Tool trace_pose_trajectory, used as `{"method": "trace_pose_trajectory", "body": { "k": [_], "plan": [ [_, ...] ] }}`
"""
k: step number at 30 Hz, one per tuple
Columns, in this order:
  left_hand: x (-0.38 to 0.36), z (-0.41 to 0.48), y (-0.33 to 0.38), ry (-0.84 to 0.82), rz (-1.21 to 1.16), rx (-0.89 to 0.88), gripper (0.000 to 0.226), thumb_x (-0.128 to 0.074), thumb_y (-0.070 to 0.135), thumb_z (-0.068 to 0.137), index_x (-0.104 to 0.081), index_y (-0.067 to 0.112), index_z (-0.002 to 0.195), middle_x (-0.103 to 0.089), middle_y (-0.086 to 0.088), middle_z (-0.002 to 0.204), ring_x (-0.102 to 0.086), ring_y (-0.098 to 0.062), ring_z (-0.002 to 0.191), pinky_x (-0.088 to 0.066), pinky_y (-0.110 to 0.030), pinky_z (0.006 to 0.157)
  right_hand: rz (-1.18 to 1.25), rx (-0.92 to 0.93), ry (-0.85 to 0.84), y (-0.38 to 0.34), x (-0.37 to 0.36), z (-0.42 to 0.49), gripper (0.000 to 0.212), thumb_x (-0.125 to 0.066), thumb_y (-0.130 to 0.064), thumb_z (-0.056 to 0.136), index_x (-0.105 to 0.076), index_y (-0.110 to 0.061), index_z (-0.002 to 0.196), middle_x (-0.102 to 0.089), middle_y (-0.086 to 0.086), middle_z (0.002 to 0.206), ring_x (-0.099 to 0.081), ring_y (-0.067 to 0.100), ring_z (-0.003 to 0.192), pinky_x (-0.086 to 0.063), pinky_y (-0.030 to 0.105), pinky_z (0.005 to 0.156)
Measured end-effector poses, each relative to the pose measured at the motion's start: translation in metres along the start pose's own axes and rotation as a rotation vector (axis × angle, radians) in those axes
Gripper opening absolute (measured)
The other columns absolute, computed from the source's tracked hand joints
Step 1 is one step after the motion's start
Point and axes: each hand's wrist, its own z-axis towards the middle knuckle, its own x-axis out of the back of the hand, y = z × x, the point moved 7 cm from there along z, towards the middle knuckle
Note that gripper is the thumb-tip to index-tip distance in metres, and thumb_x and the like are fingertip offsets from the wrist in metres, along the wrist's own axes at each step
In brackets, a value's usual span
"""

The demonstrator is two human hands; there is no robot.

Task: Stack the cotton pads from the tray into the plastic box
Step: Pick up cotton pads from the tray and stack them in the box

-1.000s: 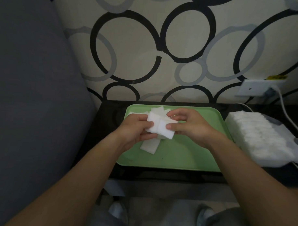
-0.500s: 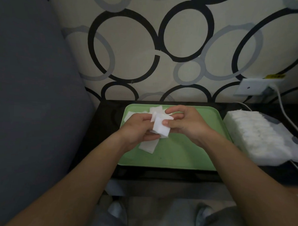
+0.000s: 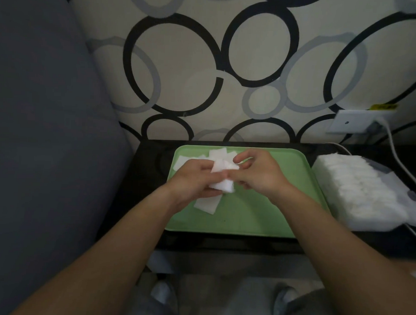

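Observation:
A small stack of white square cotton pads (image 3: 222, 179) is held above the green tray (image 3: 259, 213), gripped by my left hand (image 3: 194, 178) from the left. My right hand (image 3: 258, 173) meets the stack from the right, its fingertips pinching the pads' edge. Loose pads (image 3: 217, 155) lie at the tray's back left, and one pad (image 3: 206, 204) lies flat under my left hand. The plastic box (image 3: 366, 193), to the right of the tray, is packed with rows of white pads.
The tray sits on a dark low table (image 3: 150, 169) against a wall with ring-patterned paper. A grey sofa (image 3: 43, 128) fills the left. A wall socket (image 3: 354, 122) with a white cable (image 3: 396, 149) is at the right.
The pads between my hands have been gathered from a spread pair into a tighter stack. Both hands have closed in on each other over the tray.

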Motion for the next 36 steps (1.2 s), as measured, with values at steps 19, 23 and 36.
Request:
{"method": "trace_pose_trajectory", "body": {
  "k": [19,23,36],
  "plan": [
    [0.071,0.0,-0.001,0.339,0.084,-0.063,0.019,-0.058,0.004,0.094,-0.069,0.015,0.104,-0.069,-0.009,0.106,-0.067,-0.023,0.096,-0.058,-0.03,0.066,-1.063,0.401,-0.337,-0.013,-0.097,-0.026,0.017,-0.068,-0.032,0.085,-0.068,-0.022,0.1,-0.062,0.006,0.112,-0.059,0.028,0.103,-0.049,0.035,0.078],
    [0.073,0.0,0.0,0.343,0.088,-0.074,0.02,-0.057,0.004,0.094,-0.069,0.02,0.095,-0.069,-0.005,0.1,-0.067,-0.02,0.092,-0.057,-0.029,0.062,-0.911,0.385,-0.401,-0.015,-0.09,-0.026,0.011,-0.068,-0.031,0.084,-0.069,-0.02,0.083,-0.067,0.001,0.091,-0.063,0.02,0.086,-0.048,0.031,0.069],
    [0.037,0.007,-0.007,0.175,0.055,-0.005,0.027,-0.059,0.001,0.095,-0.065,0.002,0.121,-0.069,-0.016,0.115,-0.07,-0.024,0.094,-0.06,-0.027,0.062,0.25,-0.044,-0.356,0.002,-0.024,-0.011,0.031,-0.063,0.003,0.073,-0.069,-0.012,0.1,-0.062,0.019,0.091,-0.063,0.029,0.086,-0.05,0.045,0.079]
  ]
}}
